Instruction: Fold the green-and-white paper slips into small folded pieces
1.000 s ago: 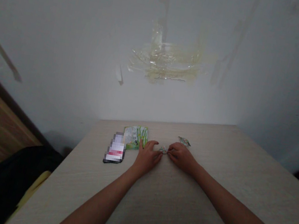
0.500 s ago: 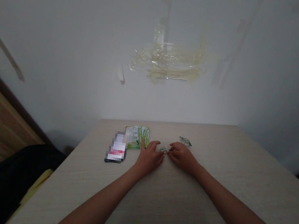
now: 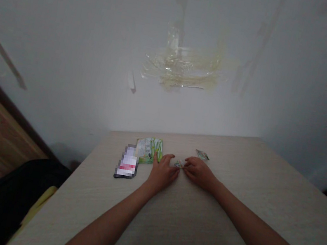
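Note:
A small, light, multicoloured piece of folded paper [image 3: 178, 164] lies low on the table between my hands. My left hand [image 3: 163, 173] holds it at its left, the thumb side against its near edge; one finger stretches out towards the green-and-white printed packet [image 3: 148, 150]. From the right, my right hand [image 3: 200, 172] pinches the paper's edge, fingers drawn together. Just beyond my right hand rests another folded paper piece [image 3: 202, 155], diamond-like and dark-edged. The print on the small pieces is too small to read.
Left of the packet lies a phone-like object [image 3: 127, 162], its face pixelated. The pale wood table [image 3: 182, 234] meets a wall [image 3: 95, 44] with peeling tape [image 3: 188, 68]. A black bag-like item [image 3: 10, 193] and yellow cloth [image 3: 38, 204] sit off the left edge.
Both hands stay at the small paper with almost the same grip. The view has shifted very slightly; the packet, phone-like object and other paper piece keep their places.

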`<state>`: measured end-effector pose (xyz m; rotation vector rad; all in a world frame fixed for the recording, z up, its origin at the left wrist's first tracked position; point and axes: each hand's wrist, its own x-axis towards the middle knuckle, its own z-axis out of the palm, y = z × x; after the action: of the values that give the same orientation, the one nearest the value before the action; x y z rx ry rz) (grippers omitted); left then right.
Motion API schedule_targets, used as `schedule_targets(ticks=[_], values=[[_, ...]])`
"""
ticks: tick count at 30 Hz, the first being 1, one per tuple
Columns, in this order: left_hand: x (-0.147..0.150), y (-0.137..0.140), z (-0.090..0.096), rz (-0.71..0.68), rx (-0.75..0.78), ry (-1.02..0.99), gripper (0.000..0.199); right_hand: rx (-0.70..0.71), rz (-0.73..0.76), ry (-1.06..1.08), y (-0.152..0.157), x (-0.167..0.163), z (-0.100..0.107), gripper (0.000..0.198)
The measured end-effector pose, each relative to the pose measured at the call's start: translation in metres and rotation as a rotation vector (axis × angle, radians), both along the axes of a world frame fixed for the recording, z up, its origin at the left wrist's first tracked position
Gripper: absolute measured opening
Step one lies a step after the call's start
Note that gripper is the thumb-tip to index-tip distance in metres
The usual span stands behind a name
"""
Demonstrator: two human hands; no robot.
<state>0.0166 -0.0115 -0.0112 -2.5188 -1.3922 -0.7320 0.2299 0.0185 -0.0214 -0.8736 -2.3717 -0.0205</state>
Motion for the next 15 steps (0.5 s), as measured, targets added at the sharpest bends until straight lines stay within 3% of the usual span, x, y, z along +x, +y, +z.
schedule_targets(ticks=[15], values=[[0.0032, -0.0011, 0.0034, -0.055, 0.069, 0.084, 0.02, -0.12, -0.006, 0.061, 0.0004, -0.0001, -0.0002, 0.019]])
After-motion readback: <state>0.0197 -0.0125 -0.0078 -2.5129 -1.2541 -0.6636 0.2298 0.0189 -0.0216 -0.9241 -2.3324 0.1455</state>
